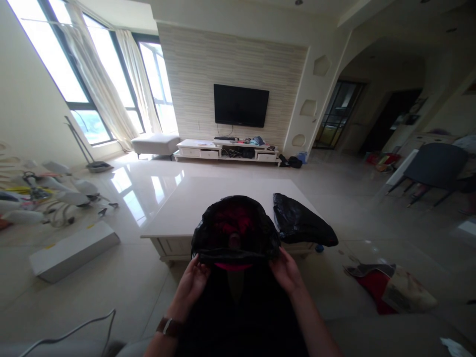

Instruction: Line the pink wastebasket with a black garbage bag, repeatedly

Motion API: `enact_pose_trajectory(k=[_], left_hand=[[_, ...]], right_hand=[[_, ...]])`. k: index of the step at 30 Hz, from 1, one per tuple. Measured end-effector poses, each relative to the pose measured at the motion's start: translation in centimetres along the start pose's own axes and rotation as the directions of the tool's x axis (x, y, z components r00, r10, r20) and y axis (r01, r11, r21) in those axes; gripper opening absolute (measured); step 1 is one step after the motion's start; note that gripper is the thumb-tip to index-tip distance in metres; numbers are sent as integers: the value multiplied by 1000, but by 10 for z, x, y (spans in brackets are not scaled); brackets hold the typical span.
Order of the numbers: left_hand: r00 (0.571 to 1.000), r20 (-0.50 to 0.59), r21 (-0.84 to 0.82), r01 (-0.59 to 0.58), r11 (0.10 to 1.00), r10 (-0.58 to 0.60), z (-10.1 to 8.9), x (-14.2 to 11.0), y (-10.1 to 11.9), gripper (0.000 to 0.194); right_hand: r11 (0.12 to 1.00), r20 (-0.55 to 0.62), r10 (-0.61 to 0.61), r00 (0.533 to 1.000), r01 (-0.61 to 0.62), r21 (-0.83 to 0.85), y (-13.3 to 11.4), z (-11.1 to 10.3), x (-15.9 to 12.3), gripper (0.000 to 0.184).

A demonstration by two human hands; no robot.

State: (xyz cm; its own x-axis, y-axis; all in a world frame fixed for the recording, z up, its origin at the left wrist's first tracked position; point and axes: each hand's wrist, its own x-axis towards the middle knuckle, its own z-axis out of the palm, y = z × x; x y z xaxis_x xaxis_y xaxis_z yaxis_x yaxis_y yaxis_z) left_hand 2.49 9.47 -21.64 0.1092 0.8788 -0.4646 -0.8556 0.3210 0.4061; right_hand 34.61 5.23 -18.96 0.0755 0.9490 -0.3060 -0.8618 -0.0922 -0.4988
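Note:
In front of me a black plastic bag (238,255) is held wide at its mouth, over the near edge of the white coffee table (208,198). Dark red or pink material (238,218) shows inside it; its kind I cannot make out. My left hand (197,277) has its fingers closed on the bag's left rim. On the opposite side my right hand (284,270) pinches the right rim. A second black plastic bag (303,223) lies crumpled on the table's right part, apart from my hands.
A long white box (74,250) lies on the floor at left, near several white appliance parts (74,193). To the right, a red and beige cloth bag (394,290) rests on the floor. A TV cabinet (208,153) stands at the far wall, and a dark chair (435,166) at right.

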Motion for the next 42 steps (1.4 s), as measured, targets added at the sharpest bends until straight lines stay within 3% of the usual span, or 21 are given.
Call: enact_pose_trajectory(k=[3, 9, 12, 14, 16, 21, 27, 30, 36, 40, 42], left_hand=[[1000, 9, -17, -4, 1000, 5, 8, 1, 14, 24], [976, 130, 47, -181, 982, 174, 22, -8, 37, 19], [976, 187, 94, -131, 987, 112, 23, -15, 38, 16], [984, 176, 161, -55, 985, 26, 23, -17, 37, 13], [985, 171, 237, -55, 970, 14, 24, -16, 36, 11], [963, 205, 318, -235, 918, 175, 31, -15, 35, 25], [931, 204, 264, -349, 899, 302, 39, -23, 34, 35], [896, 290, 334, -424, 842, 336, 40, -29, 38, 33], [849, 375, 478, -520, 708, 371, 43, -49, 50, 27], [757, 509, 548, -652, 523, 410, 45, -62, 58, 20], [754, 526, 574, -656, 489, 394, 46, -68, 59, 23]], right_hand=[[1000, 8, -31, 1000, 31, 1, -2, 6, 4, 14], [999, -20, -9, 1000, 8, -48, 2, 15, -3, 20], [995, -25, -68, 997, 66, -73, 5, 16, -7, 30], [990, -32, -111, 993, 107, -91, 5, 16, -7, 33], [982, -28, -155, 988, 151, -116, 4, 16, -5, 32], [952, 1, -239, 971, 235, -196, -8, 15, -5, 32], [982, -13, -140, 990, 138, -130, -20, 26, -24, 29], [986, -38, -122, 992, 116, -120, -21, 34, -32, 23], [944, -146, -285, 947, 252, -212, -22, 27, -33, 28], [913, -46, -336, 941, 313, -263, -30, 25, -43, 31], [912, -8, -325, 946, 311, -267, -34, 29, -52, 34]])
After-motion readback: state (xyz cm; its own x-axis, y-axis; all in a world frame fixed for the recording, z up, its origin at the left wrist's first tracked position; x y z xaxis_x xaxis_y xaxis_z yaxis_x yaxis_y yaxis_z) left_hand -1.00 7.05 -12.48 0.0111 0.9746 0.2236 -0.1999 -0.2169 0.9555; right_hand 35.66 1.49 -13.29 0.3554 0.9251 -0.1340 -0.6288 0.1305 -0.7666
